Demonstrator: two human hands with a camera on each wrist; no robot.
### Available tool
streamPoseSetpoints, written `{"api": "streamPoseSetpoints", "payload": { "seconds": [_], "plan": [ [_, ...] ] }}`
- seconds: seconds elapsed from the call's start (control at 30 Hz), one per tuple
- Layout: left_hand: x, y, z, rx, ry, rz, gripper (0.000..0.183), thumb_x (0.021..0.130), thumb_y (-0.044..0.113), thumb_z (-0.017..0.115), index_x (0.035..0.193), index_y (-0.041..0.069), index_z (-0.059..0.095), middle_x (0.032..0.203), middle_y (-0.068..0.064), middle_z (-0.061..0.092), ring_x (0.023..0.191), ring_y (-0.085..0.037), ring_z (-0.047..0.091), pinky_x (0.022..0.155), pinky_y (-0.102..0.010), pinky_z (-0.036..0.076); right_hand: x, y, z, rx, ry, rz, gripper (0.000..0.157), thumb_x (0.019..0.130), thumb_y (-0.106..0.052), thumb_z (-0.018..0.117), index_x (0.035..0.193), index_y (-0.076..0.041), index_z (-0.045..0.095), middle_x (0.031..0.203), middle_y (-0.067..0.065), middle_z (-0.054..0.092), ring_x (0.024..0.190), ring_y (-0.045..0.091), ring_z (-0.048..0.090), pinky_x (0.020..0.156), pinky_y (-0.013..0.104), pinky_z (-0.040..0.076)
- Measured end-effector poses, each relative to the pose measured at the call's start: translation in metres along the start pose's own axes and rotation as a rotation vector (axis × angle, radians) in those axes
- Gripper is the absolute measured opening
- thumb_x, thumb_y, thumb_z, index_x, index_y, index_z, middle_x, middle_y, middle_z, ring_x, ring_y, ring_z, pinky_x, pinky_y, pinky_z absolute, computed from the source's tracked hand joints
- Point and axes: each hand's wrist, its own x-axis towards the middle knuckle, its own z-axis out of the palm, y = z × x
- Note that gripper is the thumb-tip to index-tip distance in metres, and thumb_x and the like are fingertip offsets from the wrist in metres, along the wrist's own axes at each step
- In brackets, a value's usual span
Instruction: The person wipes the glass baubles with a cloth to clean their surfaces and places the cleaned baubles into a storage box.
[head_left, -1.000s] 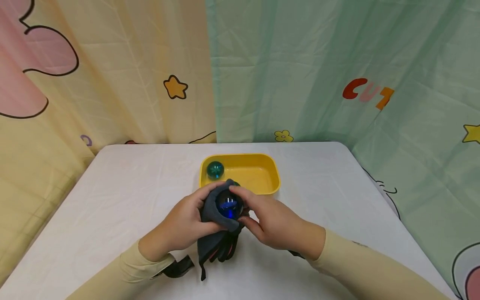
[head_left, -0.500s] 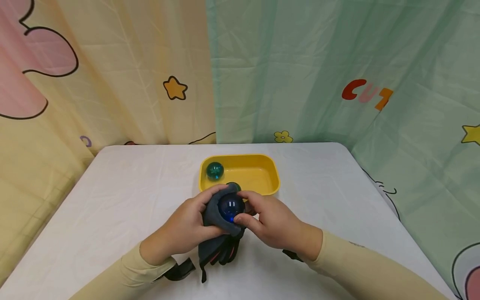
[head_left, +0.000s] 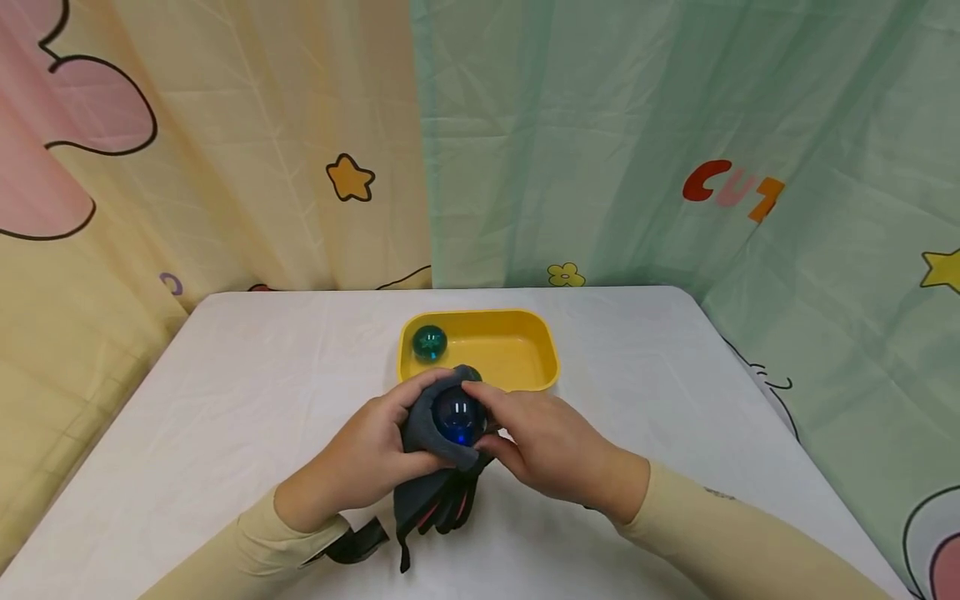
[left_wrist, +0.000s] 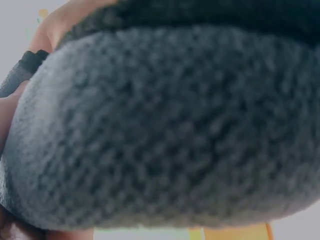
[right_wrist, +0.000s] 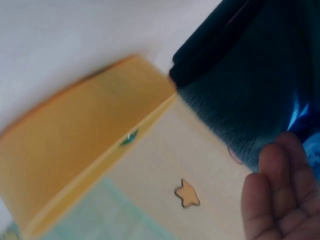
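A clear dark-blue ball (head_left: 459,417) sits cupped in a dark grey fleecy cloth (head_left: 422,435) in front of the yellow tray. Black folds with thin red lines and a short loop hang below it. My left hand (head_left: 360,458) grips the cloth from the left, thumb across its near side. From the right, my right hand (head_left: 555,442) holds the ball's side between thumb and fingers. Cloth fills most of the left wrist view (left_wrist: 165,135). In the right wrist view, fingers (right_wrist: 280,185) lie beside the blue ball (right_wrist: 312,150), close under the cloth (right_wrist: 245,95).
Behind the hands on the white-covered table (head_left: 247,367) stands the shallow yellow tray (head_left: 536,321). A clear green ball (head_left: 430,342) lies at its left end. Printed curtains (head_left: 615,125) rise behind the table and along both sides.
My right hand moved slightly right and back left at the ball, its thumb shifting from the ball's front to its lower edge. The left hand keeps its grip on the cloth.
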Motion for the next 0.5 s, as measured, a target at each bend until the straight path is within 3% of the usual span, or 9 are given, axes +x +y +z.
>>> {"api": "streamPoseSetpoints", "payload": {
  "seconds": [0.13,0.23,0.4,0.5],
  "plan": [
    [0.0007,-0.0018,0.0018,0.026,-0.006,0.007,0.082,0.084,0.009,0.089,0.155,0.017,0.047,0.143,-0.004,0.067,0.125,-0.019,0.067,0.105,-0.024,0.053,0.0010,-0.0015,0.0033,0.192,-0.022,0.147,0.052,0.104,-0.033,0.068,0.141,-0.001,0.053,0.100,0.000,0.078,0.085,0.006,0.068,0.081,0.027,0.061],
    [0.0010,-0.0038,0.0021,0.058,0.004,0.019,0.081,0.085,0.012,0.089,0.155,0.016,0.047,0.142,-0.006,0.068,0.125,-0.021,0.067,0.105,-0.025,0.053,0.0019,-0.0018,0.0046,0.284,-0.022,0.178,0.052,0.105,-0.032,0.066,0.145,-0.003,0.050,0.103,-0.001,0.077,0.088,0.005,0.068,0.081,0.025,0.060],
    [0.0012,-0.0061,0.0002,0.080,0.024,0.019,0.083,0.084,0.013,0.090,0.156,0.016,0.047,0.145,-0.004,0.066,0.129,-0.021,0.065,0.108,-0.026,0.051,0.0030,-0.0005,0.0027,0.246,-0.043,0.094,0.071,0.101,-0.020,0.072,0.159,-0.008,0.032,0.121,0.002,0.075,0.104,0.011,0.073,0.091,0.028,0.060],
    [0.0012,-0.0070,-0.0007,0.065,0.021,0.008,0.084,0.084,0.012,0.090,0.156,0.016,0.046,0.147,-0.004,0.064,0.129,-0.020,0.065,0.107,-0.024,0.051,0.0042,0.0009,0.0018,0.128,-0.054,0.033,0.068,0.100,-0.015,0.074,0.157,-0.008,0.037,0.124,0.004,0.075,0.105,0.014,0.074,0.095,0.032,0.060]
  ]
}}
